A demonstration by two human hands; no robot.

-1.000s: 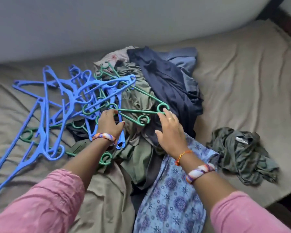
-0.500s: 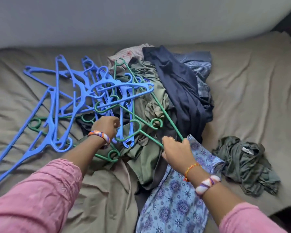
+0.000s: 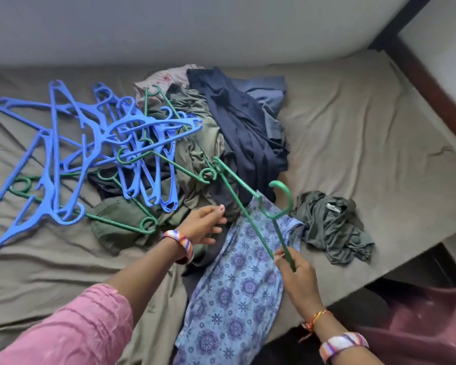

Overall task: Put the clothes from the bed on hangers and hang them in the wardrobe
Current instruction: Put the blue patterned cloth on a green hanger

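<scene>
A heap of clothes lies mid-bed: olive garments (image 3: pixel 195 143), a navy garment (image 3: pixel 245 127) and a blue floral-print garment (image 3: pixel 234 285) reaching the near edge. A tangle of blue hangers (image 3: pixel 95 143) and green ones lies on the heap's left side. My right hand (image 3: pixel 295 275) grips a green hanger (image 3: pixel 271 217) by its arms and holds it above the floral garment, hook pointing up. My left hand (image 3: pixel 205 227) hovers over the olive clothes with relaxed fingers, holding nothing. The wardrobe is out of view.
A crumpled grey-green garment (image 3: pixel 332 227) lies apart on the right of the bed. The bed sheet (image 3: pixel 366 127) is olive-brown. A dark wooden bed frame (image 3: pixel 427 83) runs along the right side. A grey wall stands behind the bed.
My right hand has pulled one green hanger free of the tangle and drawn it toward me. My left hand has let go of the hangers and shifted right over the clothes.
</scene>
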